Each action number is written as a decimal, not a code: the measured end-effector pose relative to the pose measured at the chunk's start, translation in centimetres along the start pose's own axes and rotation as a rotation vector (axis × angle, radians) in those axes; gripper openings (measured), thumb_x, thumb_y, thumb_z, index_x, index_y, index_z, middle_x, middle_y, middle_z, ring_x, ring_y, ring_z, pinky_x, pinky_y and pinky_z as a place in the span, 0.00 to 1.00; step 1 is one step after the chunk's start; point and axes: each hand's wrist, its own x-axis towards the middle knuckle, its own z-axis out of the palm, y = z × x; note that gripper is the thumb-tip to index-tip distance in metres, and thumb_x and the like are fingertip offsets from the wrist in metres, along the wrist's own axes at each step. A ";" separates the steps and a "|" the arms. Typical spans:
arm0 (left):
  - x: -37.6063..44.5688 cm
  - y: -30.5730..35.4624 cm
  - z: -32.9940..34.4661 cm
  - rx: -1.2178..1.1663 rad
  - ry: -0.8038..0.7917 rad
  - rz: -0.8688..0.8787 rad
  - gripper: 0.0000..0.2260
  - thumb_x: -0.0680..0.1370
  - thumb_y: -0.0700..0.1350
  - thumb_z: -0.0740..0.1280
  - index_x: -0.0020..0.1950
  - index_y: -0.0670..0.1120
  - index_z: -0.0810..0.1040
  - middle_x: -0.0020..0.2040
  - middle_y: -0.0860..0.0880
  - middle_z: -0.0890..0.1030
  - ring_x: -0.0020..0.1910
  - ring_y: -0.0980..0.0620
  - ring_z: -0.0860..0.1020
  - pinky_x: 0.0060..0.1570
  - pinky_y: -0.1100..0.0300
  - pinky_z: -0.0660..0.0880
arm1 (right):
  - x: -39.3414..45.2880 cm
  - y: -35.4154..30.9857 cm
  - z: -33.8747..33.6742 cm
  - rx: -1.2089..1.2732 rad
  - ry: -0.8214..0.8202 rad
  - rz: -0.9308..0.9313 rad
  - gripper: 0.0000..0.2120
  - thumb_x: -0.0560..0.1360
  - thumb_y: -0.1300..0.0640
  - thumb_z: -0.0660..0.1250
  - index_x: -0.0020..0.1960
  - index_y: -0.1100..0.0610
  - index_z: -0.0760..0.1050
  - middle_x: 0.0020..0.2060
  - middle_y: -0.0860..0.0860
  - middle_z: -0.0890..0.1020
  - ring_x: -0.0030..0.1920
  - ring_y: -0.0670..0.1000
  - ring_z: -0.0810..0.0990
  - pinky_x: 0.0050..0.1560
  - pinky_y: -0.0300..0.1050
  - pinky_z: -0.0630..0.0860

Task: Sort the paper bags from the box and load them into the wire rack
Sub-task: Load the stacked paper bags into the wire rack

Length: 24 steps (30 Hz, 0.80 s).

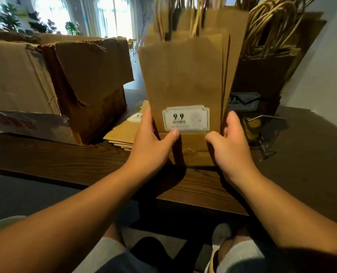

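A stack of flat brown paper bags stands upright on the dark wooden table, twine handles at the top and a white "9.9" label low on the front bag. My left hand grips its lower left edge, thumb on the label. My right hand grips the lower right edge. Behind it on the right, the wire rack holds more upright bags. A worn cardboard box sits at the left. More bags lie flat between box and stack.
The table ends near me, with my legs and a shoe below its front edge. A white wall rises at the right behind the rack. Windows and plants fill the far left background.
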 end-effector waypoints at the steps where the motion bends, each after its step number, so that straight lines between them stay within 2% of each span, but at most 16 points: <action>1: -0.1 -0.2 0.2 0.001 -0.035 -0.025 0.26 0.78 0.36 0.71 0.70 0.55 0.68 0.62 0.57 0.79 0.62 0.63 0.77 0.59 0.63 0.77 | -0.1 0.3 -0.2 -0.002 0.005 0.012 0.20 0.75 0.67 0.66 0.57 0.44 0.72 0.54 0.43 0.82 0.56 0.41 0.80 0.59 0.50 0.80; 3: -0.3 -0.6 0.6 0.022 -0.069 -0.060 0.29 0.77 0.37 0.72 0.73 0.55 0.67 0.63 0.57 0.80 0.62 0.62 0.77 0.56 0.68 0.77 | -0.4 0.8 -0.6 -0.010 -0.004 0.040 0.21 0.74 0.67 0.67 0.53 0.40 0.69 0.52 0.38 0.80 0.54 0.38 0.78 0.59 0.46 0.78; 5: -0.5 -0.8 0.9 0.053 -0.067 -0.072 0.27 0.76 0.37 0.73 0.71 0.55 0.69 0.61 0.58 0.80 0.60 0.64 0.77 0.54 0.71 0.75 | -0.8 1.0 -0.8 -0.032 -0.035 0.055 0.24 0.74 0.67 0.68 0.53 0.38 0.67 0.51 0.35 0.78 0.53 0.35 0.76 0.54 0.38 0.74; 8: -0.9 -0.9 1.2 0.086 -0.079 -0.076 0.26 0.75 0.35 0.73 0.66 0.58 0.70 0.59 0.61 0.80 0.59 0.67 0.77 0.60 0.65 0.74 | -0.9 1.4 -1.1 -0.065 -0.081 0.075 0.26 0.73 0.67 0.69 0.56 0.38 0.65 0.53 0.36 0.78 0.55 0.36 0.75 0.51 0.35 0.70; 11: -0.8 -0.7 1.5 0.082 -0.072 -0.071 0.26 0.76 0.35 0.72 0.66 0.59 0.69 0.61 0.61 0.79 0.62 0.64 0.76 0.66 0.58 0.74 | -0.8 1.1 -1.4 -0.086 -0.101 0.083 0.23 0.74 0.65 0.70 0.55 0.40 0.65 0.52 0.36 0.76 0.53 0.37 0.74 0.45 0.32 0.69; 16: 0.3 1.0 2.3 0.027 -0.066 -0.030 0.25 0.77 0.35 0.71 0.66 0.58 0.70 0.62 0.58 0.80 0.64 0.59 0.77 0.66 0.49 0.76 | -0.1 -0.9 -3.0 -0.149 -0.065 0.016 0.20 0.75 0.62 0.70 0.57 0.43 0.66 0.48 0.36 0.75 0.50 0.36 0.74 0.43 0.32 0.70; 19: 1.7 3.1 3.2 0.048 -0.056 0.007 0.21 0.77 0.37 0.71 0.63 0.58 0.70 0.58 0.60 0.79 0.61 0.60 0.77 0.63 0.53 0.77 | 0.7 -3.1 -4.7 -0.209 -0.035 -0.070 0.20 0.76 0.60 0.71 0.57 0.41 0.66 0.48 0.35 0.76 0.52 0.36 0.76 0.44 0.32 0.74; 22: 3.4 5.3 4.4 0.058 -0.069 0.052 0.20 0.79 0.40 0.70 0.66 0.53 0.70 0.61 0.56 0.79 0.61 0.58 0.77 0.59 0.58 0.77 | 1.7 -5.1 -6.6 -0.250 0.018 -0.141 0.23 0.76 0.59 0.71 0.64 0.41 0.67 0.55 0.36 0.77 0.58 0.39 0.76 0.54 0.36 0.76; 24: 4.6 6.5 5.4 0.051 -0.081 0.079 0.20 0.79 0.41 0.70 0.68 0.52 0.69 0.62 0.54 0.78 0.61 0.56 0.77 0.55 0.63 0.77 | 2.6 -6.0 -7.7 -0.281 0.084 -0.168 0.22 0.77 0.58 0.71 0.66 0.45 0.68 0.56 0.39 0.76 0.58 0.41 0.75 0.52 0.37 0.75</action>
